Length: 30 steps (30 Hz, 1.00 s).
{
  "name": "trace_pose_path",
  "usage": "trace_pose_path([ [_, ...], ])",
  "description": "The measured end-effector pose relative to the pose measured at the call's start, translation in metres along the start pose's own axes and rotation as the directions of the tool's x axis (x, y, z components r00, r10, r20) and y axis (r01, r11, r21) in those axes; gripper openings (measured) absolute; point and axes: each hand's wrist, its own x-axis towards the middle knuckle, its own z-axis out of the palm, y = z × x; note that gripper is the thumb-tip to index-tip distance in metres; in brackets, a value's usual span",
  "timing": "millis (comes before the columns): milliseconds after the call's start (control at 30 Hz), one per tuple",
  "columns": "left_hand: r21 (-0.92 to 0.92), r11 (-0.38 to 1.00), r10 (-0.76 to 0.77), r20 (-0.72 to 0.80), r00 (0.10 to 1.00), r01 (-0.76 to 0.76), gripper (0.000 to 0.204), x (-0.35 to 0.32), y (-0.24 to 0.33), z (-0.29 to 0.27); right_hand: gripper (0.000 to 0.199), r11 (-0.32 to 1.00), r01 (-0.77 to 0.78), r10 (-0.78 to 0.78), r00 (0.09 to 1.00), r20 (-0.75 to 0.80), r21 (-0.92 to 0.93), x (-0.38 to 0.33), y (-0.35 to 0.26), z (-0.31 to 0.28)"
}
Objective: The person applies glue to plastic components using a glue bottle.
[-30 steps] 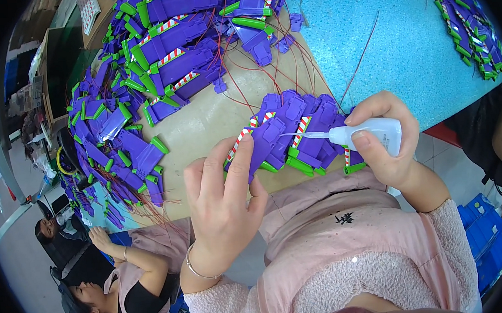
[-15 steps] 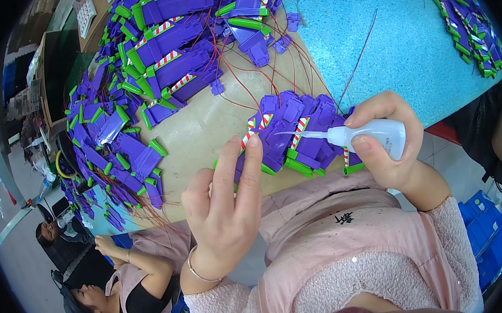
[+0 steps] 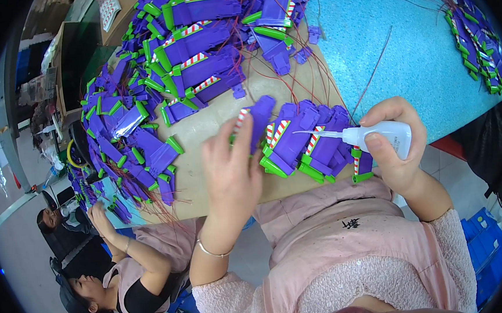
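My right hand is closed around a small white squeeze bottle. Its long thin nozzle points left, with the tip over a cluster of purple plastic wing pieces that have green ends and red-and-white striped edges. Left of that cluster, my left hand is smeared by motion. Its fingers are closed on one purple wing piece, whose lower part they hide. Whether this piece is lifted off the table or slides along it, I cannot tell.
Rows and a heap of similar wing pieces with thin red wires cover the table's far left. More wing pieces lie on the blue mat at the far right. A co-worker sits at the lower left.
My left hand has moved one wing piece leftward, away from the cluster. My right hand still holds the bottle over the pieces. The whole view has shifted a little.
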Motion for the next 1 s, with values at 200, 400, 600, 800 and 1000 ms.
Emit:
trace_pose_path([
  [200, -0.151, 0.987, 0.08, 0.115, 0.99, -0.062, 0.059, 0.003, 0.004, -0.003, 0.018, 0.998, -0.046, 0.046, 0.999, -0.005, -0.044, 0.002, 0.005, 0.0],
  [400, 0.287, 0.954, 0.178, -0.293, 0.939, -0.092, 0.043, 0.045, -0.036, -0.005, 0.019, 0.997, -0.024, 0.023, 1.0, -0.015, -0.07, 0.004, 0.01, 0.003],
  [600, 0.373, 0.927, 0.08, -0.317, 0.945, 0.047, 0.045, 0.048, -0.038, 0.006, 0.018, 0.995, -0.054, 0.052, 0.998, -0.027, -0.083, 0.005, 0.007, 0.0],
  [800, -0.14, 0.989, 0.019, -0.205, 0.979, -0.049, 0.046, 0.015, -0.005, -0.018, 0.017, 0.993, -0.041, 0.038, 0.999, -0.026, -0.112, 0.004, 0.006, -0.007],
  [1000, -0.052, 0.998, 0.028, -0.075, 0.997, -0.032, 0.047, 0.003, 0.022, -0.026, 0.016, 0.997, -0.046, 0.045, 0.999, -0.019, -0.068, 0.001, 0.001, -0.008],
])
